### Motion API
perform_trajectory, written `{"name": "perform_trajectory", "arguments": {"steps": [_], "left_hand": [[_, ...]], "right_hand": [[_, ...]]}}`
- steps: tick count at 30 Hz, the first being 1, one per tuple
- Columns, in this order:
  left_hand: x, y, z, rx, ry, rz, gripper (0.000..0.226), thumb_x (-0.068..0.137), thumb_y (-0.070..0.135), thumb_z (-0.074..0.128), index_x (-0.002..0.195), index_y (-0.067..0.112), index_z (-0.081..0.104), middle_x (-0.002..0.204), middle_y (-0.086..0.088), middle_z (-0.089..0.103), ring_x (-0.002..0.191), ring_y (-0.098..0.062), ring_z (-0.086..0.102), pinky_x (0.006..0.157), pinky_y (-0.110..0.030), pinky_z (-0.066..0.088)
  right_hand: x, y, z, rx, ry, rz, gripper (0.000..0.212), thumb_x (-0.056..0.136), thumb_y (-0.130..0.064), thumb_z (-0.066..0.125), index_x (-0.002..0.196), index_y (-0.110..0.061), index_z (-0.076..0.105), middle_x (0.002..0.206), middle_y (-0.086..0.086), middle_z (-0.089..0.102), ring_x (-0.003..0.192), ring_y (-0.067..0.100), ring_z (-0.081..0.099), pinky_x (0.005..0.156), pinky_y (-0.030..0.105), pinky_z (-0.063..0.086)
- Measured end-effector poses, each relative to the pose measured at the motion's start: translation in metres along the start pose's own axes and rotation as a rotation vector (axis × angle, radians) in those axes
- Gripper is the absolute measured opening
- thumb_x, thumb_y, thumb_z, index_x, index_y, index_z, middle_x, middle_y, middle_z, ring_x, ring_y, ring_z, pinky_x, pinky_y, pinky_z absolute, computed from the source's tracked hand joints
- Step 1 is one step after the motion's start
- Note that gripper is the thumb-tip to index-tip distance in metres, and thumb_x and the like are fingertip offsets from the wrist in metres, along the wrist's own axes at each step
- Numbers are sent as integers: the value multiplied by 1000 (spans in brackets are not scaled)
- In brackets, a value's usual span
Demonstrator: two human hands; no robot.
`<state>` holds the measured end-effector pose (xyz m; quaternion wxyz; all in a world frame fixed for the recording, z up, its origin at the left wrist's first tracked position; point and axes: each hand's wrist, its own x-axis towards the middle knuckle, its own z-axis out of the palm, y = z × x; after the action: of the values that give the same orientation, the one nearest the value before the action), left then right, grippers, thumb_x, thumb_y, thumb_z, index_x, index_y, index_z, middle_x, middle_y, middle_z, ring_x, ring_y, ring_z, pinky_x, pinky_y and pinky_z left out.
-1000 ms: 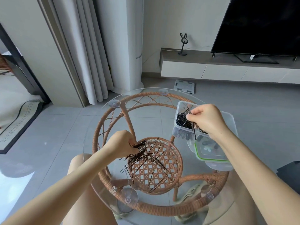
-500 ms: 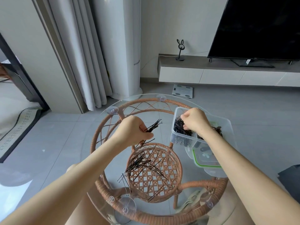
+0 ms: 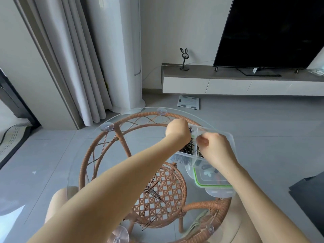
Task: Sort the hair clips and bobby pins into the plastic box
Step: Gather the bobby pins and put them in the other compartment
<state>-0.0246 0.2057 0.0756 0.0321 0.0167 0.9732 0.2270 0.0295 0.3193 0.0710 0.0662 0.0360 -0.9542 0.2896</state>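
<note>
Left hand (image 3: pixel 177 131), fisted over the clear plastic box (image 3: pixel 226 137) right of centre, hides its grasp; right hand (image 3: pixel 214 149) closed beside it, above black bobby pins (image 3: pixel 188 148). Loose pins (image 3: pixel 154 191) lie lower centre.

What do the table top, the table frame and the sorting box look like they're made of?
Table top: clear glass, it seems; the floor shows through it and it is glossy.
Table frame: woven rattan or wicker, tan, with wrapped strands and a lattice shelf.
Sorting box: translucent plastic, slightly frosted; dark pins show through its wall.
</note>
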Motion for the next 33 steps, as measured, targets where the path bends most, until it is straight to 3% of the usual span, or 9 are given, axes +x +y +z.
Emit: {"name": "perform_trajectory", "arguments": {"steps": [4,6,12,16,19,22,26,30,33], "left_hand": [[6,3,8,98,-44,9,17,82,-5,49,97,-3,58,92,-15,62,90,-30,62,63,-30,45],[7,4,8,154,-78,27,1,82,0,56,83,0,56,79,-8,58,80,-28,60,57,-27,43],[5,-1,-11,169,-72,116,42,86,21,56,49,9,39,50,-1,43,45,-15,42,40,-23,34],[-11,-31,-27,22,0,179,41,89,30,50,70,-3,66,72,-14,66,68,-28,62,64,-32,53],[-35,-73,-26,-99,116,162,35,92,29,49,85,3,71,86,-8,71,76,-23,64,68,-24,47],[-62,-125,-15,-26,162,155,30,94,29,46,101,12,70,112,-6,68,100,-21,63,85,-29,48],[-86,-187,10,172,119,50,35,96,33,37,126,28,55,148,-4,36,141,-23,24,118,-44,15],[-113,-201,42,83,90,-18,45,98,40,23,140,29,34,155,-4,15,145,-25,1,116,-37,-8],[-116,-195,54,23,140,-1,48,98,38,19,143,23,30,155,-2,17,145,-22,-1,113,-30,-10]], "right_hand": [[0,13,1,-30,11,7,32,91,-22,46,63,-12,55,52,-3,51,41,17,53,32,20,34],[1,17,3,-26,5,11,30,91,-23,47,67,-12,60,55,-4,57,42,9,54,36,20,40],[-5,14,4,-6,40,-59,23,89,-19,51,86,-8,70,79,9,73,64,25,67,63,37,55],[-21,2,3,73,73,-149,15,87,-13,56,89,-10,71,81,3,72,70,19,65,67,30,53],[-44,-3,14,100,-23,-282,16,89,-15,55,89,-11,70,75,0,70,65,12,63,57,18,50],[-68,0,44,83,-190,-379,23,93,-19,48,109,-12,64,105,2,70,92,6,63,81,6,46],[-69,6,92,-1,-283,-392,43,96,-28,41,137,-15,39,148,1,35,137,11,29,115,27,21],[-54,-7,136,-91,-297,-242,60,97,-40,29,146,-12,10,156,8,3,144,19,0,118,33,0],[-45,-27,154,-84,-258,-231,57,99,-38,22,146,-10,8,156,10,7,144,22,1,114,30,-7]]}}
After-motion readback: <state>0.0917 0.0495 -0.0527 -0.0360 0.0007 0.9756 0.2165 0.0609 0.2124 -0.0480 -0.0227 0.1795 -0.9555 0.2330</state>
